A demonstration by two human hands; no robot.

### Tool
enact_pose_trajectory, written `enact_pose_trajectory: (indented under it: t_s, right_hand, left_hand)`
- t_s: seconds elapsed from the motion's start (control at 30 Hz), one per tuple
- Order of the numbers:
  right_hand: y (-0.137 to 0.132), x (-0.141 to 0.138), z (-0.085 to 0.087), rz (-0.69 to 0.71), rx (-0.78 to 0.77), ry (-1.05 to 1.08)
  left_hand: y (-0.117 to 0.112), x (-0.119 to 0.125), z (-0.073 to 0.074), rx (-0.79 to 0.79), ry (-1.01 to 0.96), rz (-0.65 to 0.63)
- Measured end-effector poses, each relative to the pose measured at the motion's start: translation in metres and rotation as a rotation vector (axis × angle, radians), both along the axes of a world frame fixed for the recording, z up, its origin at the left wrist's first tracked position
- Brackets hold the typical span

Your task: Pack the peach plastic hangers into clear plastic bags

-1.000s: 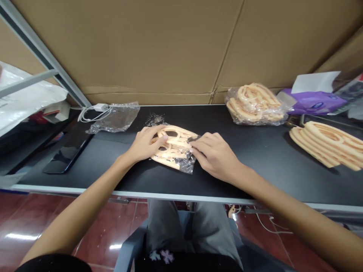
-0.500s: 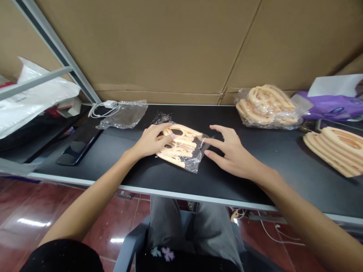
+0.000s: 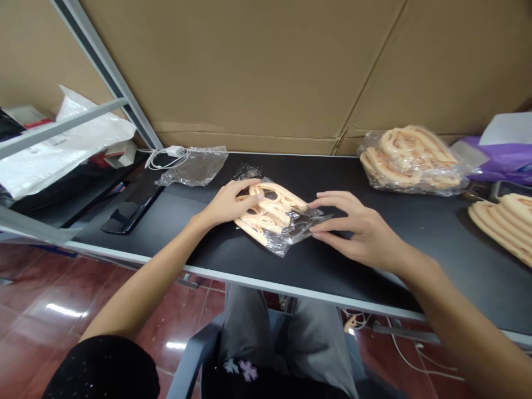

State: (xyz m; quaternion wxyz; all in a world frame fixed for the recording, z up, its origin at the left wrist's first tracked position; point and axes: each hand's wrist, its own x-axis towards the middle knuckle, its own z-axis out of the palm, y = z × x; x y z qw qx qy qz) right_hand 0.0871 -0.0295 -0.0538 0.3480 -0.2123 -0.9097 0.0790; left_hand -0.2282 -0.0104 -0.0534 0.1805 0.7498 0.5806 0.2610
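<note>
A clear plastic bag (image 3: 277,245) lies on the black tabletop in front of me, with several pale, wood-coloured curved pieces (image 3: 272,219) with cut-out openings in it. My left hand (image 3: 233,204) grips the left end of these pieces, its thumb on top and its fingers along the far side. At the other end, my right hand (image 3: 357,230) pinches the loose edge of the bag between thumb and fingers, its index finger close to the tip of the uppermost piece. The undersides of the pieces are hidden.
A filled clear bag of similar pieces (image 3: 415,160) sits at the back right, before a purple tissue pack (image 3: 509,158). More pieces (image 3: 505,221) are stacked at the right. Leftward lie a flat plastic bag (image 3: 197,166), a white cable (image 3: 166,160) and a black phone (image 3: 131,213).
My right hand has closed on the bag's edge and drawn it out to the right. My left hand keeps its hold on the pieces. The whole view has shifted slightly.
</note>
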Motion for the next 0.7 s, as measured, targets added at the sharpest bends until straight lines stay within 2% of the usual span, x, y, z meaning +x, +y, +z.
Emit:
enact_pose_trajectory:
  t_s: [0.1,0.2,0.3,0.37,0.43,0.47,0.57,0.7]
  right_hand:
    - [-0.002,-0.005,-0.001,0.008,0.108,0.018]
    - [-0.004,-0.011,-0.004,0.004,0.19,0.001]
    - [-0.007,-0.017,-0.008,0.021,0.225,0.026]
    - [-0.008,-0.02,-0.01,0.03,0.23,0.056]
    - [-0.008,-0.021,-0.01,0.045,0.228,0.067]
    - [-0.009,-0.021,-0.009,0.058,0.231,0.059]
    - [-0.011,-0.02,-0.006,0.101,0.263,0.014]
    - [-0.015,-0.02,-0.002,0.127,0.314,0.017]
  left_hand:
    - [0.004,-0.003,-0.003,0.082,-0.003,0.0]
    - [-0.001,-0.002,-0.001,0.286,0.012,-0.005]
    - [-0.027,0.011,0.003,0.545,0.026,-0.037]
    - [-0.053,0.023,0.005,0.631,0.059,-0.115]
    - [-0.078,0.034,0.003,0.595,0.153,-0.275]
    - [-0.088,0.038,0.001,0.567,0.195,-0.3]
    - [-0.1,0.042,-0.004,0.51,0.244,-0.276]
    - [-0.098,0.043,-0.006,0.502,0.244,-0.247]
